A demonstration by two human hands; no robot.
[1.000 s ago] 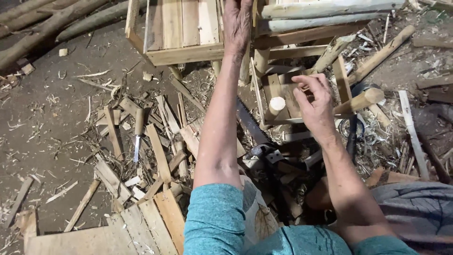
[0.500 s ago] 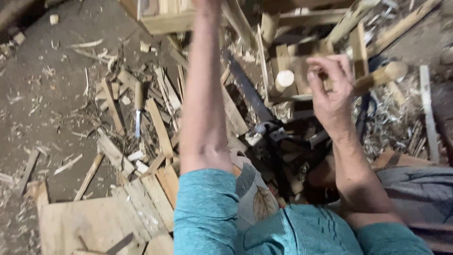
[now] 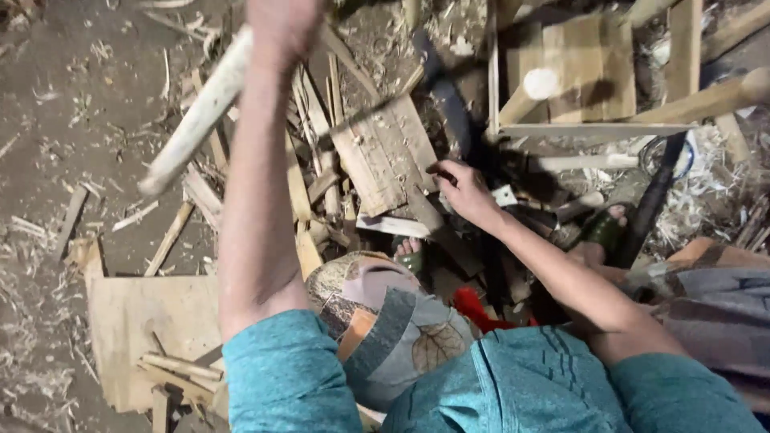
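Pale wooden stick (image 3: pixel 196 120) gripped in raised left hand (image 3: pixel 281 28); right hand (image 3: pixel 465 188), fingers loosely curled and empty, touches a scrap board (image 3: pixel 385 156).

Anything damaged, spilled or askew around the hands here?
Yes. Split offcuts and shavings litter the dirt floor at all angles. The left hand holds a pale stick; the right hand rests among the scraps.

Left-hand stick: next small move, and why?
Probably bring the pale round stick down toward the wooden frame. The left hand grips it raised over the scraps, while the right hand hovers empty, fingers spread, just left of that frame.
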